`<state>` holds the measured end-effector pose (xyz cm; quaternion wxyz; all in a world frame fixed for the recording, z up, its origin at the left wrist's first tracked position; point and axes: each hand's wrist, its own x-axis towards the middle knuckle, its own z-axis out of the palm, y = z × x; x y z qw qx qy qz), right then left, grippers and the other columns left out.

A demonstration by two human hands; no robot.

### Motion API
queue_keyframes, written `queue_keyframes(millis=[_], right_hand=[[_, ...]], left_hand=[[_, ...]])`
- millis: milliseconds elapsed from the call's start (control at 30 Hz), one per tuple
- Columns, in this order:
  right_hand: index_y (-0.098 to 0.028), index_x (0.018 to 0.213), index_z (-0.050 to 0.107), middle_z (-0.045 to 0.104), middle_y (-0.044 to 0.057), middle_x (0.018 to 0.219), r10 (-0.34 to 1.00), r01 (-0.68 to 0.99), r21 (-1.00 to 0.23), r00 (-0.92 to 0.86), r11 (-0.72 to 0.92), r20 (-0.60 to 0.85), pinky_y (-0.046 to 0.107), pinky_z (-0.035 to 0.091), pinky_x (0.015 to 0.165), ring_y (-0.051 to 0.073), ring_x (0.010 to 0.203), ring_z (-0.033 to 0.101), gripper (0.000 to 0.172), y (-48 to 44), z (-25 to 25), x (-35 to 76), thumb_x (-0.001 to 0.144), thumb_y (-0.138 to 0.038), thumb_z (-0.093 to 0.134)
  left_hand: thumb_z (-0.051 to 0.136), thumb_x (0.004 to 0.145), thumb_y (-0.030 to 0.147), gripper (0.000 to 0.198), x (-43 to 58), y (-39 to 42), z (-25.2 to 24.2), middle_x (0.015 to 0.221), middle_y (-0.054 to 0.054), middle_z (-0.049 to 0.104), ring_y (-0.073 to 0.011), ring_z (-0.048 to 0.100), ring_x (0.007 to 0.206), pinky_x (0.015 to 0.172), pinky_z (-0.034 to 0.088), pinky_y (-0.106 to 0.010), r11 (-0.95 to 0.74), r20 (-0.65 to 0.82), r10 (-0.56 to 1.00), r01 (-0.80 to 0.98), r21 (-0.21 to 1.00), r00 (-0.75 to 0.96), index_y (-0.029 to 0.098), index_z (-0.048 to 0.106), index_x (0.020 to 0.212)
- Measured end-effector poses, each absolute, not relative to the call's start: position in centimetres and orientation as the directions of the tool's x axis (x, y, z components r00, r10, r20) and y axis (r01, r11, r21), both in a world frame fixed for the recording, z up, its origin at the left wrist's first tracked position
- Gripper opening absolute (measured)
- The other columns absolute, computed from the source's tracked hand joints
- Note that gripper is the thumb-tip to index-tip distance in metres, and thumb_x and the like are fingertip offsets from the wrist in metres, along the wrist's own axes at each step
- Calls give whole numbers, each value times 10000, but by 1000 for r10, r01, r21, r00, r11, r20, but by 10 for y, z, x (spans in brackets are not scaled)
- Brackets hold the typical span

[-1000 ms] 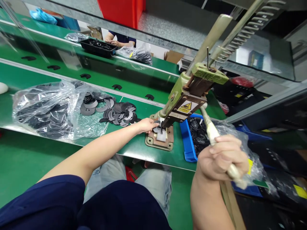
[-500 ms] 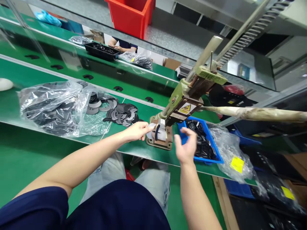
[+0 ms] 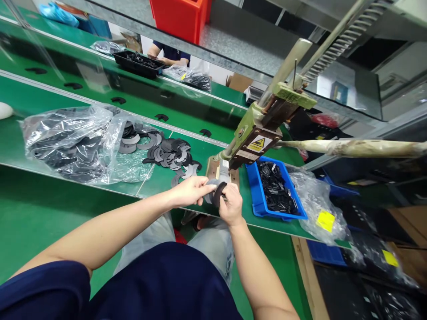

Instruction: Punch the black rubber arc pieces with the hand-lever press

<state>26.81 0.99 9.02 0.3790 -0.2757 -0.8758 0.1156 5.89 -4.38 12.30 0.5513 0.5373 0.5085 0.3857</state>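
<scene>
My left hand [image 3: 191, 192] pinches a grey curved piece [image 3: 210, 195] by its left side, in front of the press base [image 3: 212, 168]. On the right of that piece, my right hand [image 3: 231, 204] has its fingers closed on a black curved strip [image 3: 218, 194]. The two pieces are together between my hands; whether they are joined cannot be seen. Above them stands the green hand press [image 3: 255, 133] with a yellow warning label. A pile of grey and black curved pieces [image 3: 171, 153] lies left of the press.
A clear bag of black parts [image 3: 71, 146] lies at the left. Right of the press are a blue bin [image 3: 258, 195] of small black parts and a plastic bag [image 3: 315, 200]. The press lever [image 3: 350, 148] reaches right. Black pieces lie on the conveyor [image 3: 140, 113]; a person sits beyond.
My right hand has moved left from beside the blue bin and closed on the black strip. The grey piece has come off the press base toward me in my left hand.
</scene>
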Motion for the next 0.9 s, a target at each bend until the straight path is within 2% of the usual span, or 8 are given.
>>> queue_keyframes(millis=[200,333,433,533,633,700,833,900], right_hand=[[-209,1071,684,731,85,954,524,420,-314,-662,852,536,392,444,834,213,882,632,245,11,103,277,1074,-352,485],[-207,1031,688,736,74,937,486,427,-237,-708,873,512,377,406,817,198,876,620,221,12,107,281,1072,-350,524],[-209,974,683,722,64,879,462,427,-195,-722,883,515,379,390,801,191,839,606,220,12,106,281,1065,-347,538],[-217,926,670,712,51,830,445,426,-166,-721,889,531,397,396,828,185,802,601,215,9,106,281,1056,-322,535],[-223,971,679,727,46,838,453,428,-184,-697,885,555,416,420,880,185,804,619,184,4,105,283,1050,-304,534],[-226,1025,692,748,55,880,477,426,-231,-671,875,567,418,444,897,187,822,638,173,3,104,286,1049,-303,539],[-219,1104,711,758,73,913,494,411,-282,-638,867,590,396,470,831,199,844,660,188,5,104,298,1052,-298,549],[-218,1113,717,766,74,937,470,382,-278,-647,881,600,385,478,801,200,851,670,175,7,106,304,1041,-293,577]], left_hand=[[658,960,624,453,47,-39,125,580,31,574,-127,525,521,522,343,-246,107,-139,986,291,951,93,228,517,794],[697,956,543,330,50,-47,137,862,-11,633,-168,592,805,745,459,-281,-145,215,975,572,808,-58,225,622,913],[654,985,509,371,57,-49,140,845,-24,593,-180,563,829,788,444,-302,-241,273,961,629,739,48,217,604,763],[634,991,486,465,64,-45,135,750,-13,543,-156,489,706,686,389,-298,-147,141,988,571,807,55,209,500,642],[644,968,562,500,66,-38,129,670,11,493,-133,426,623,585,319,-280,22,-57,995,401,916,76,211,492,646],[671,941,612,511,68,-36,125,634,33,456,-117,395,596,555,291,-263,73,-104,990,286,956,98,210,505,672],[841,818,581,464,75,-38,116,780,32,587,-115,527,697,642,424,-234,34,-37,999,72,997,36,203,594,924],[850,815,574,511,78,-40,112,888,-4,667,-143,617,772,695,505,-258,67,-61,989,-40,997,136,196,614,1066]])
